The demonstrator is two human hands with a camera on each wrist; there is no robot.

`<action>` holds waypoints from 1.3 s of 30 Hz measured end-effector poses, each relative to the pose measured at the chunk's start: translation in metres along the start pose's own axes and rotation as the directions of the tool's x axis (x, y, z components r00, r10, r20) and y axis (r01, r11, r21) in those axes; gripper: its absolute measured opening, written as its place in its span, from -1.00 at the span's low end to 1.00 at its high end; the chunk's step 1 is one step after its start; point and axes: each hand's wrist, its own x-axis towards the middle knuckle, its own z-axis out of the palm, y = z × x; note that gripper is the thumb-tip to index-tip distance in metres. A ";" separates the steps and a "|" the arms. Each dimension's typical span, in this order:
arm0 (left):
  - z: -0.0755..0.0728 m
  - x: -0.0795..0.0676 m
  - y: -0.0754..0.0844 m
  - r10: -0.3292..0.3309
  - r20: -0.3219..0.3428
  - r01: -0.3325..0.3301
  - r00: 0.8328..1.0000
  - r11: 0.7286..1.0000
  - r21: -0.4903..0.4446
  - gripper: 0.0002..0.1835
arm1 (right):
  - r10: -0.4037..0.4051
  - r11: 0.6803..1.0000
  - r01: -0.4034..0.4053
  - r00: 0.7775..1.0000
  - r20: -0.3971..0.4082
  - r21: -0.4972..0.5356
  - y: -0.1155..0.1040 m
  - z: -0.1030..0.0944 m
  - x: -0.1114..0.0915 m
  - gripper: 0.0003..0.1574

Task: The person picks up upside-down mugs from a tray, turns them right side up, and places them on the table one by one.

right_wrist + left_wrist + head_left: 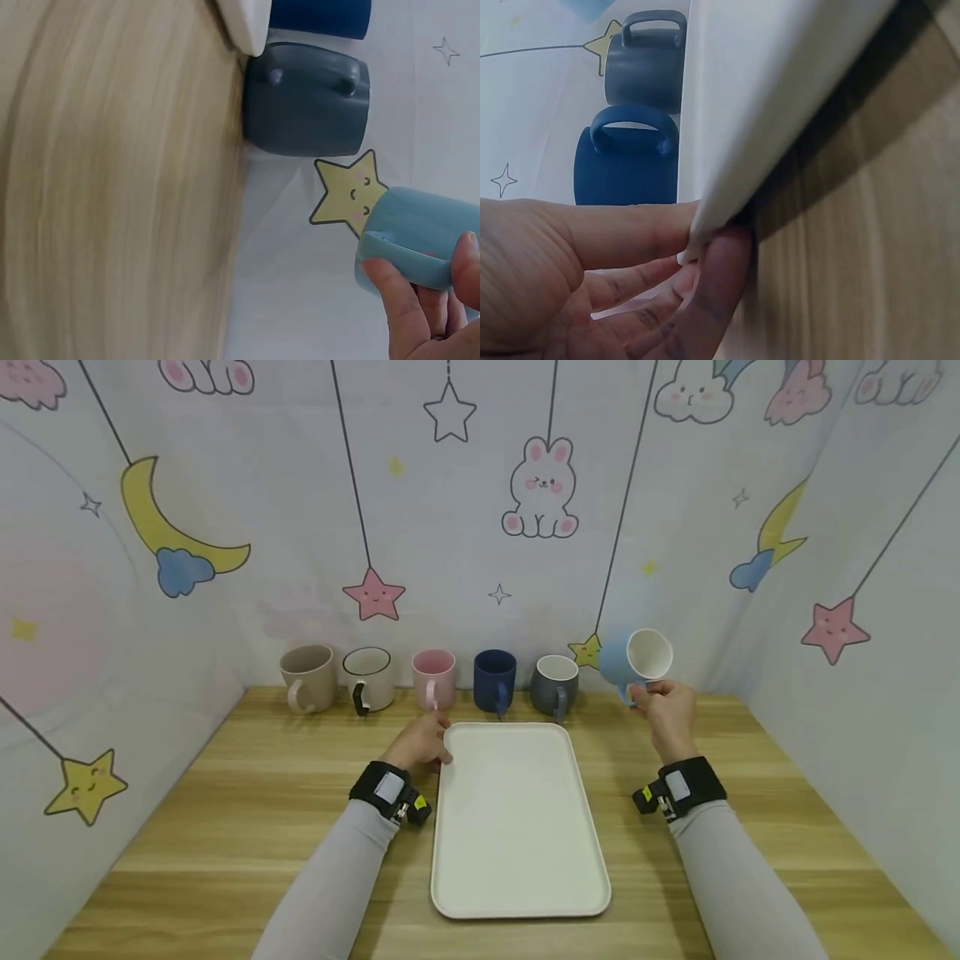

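My left hand [420, 742] pinches the far left corner of a cream rectangular tray [517, 827], thumb on one face and fingers curled under the rim in the left wrist view. That corner looks slightly lifted, with shadow beneath its edge. My right hand [671, 714] grips a light blue mug [617, 658] by its handle. The mug is held off the table at the back right, tilted so its white inside shows. In the right wrist view, thumb and fingers wrap the handle [409, 262].
Along the back wall stand a beige mug [309, 672], a white mug [372, 670] with black rim and handle, a pink mug [434, 672], a navy mug [493, 675] and a dark grey mug [551, 685]. A patterned cloth [465, 527] hangs behind the wooden table [285, 810].
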 end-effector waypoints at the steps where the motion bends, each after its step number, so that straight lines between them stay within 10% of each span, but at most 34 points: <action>1: 0.001 0.000 -0.001 -0.003 0.002 0.003 1.000 1.000 -0.004 -0.35 | 0.009 1.000 -0.010 1.000 -0.003 -0.017 0.003 0.000 0.000 -0.81; 39: 0.001 0.003 -0.003 -0.037 0.000 0.037 0.999 0.999 -0.003 -0.34 | 0.241 0.952 -0.229 0.970 0.036 -0.203 0.031 0.006 0.014 -0.65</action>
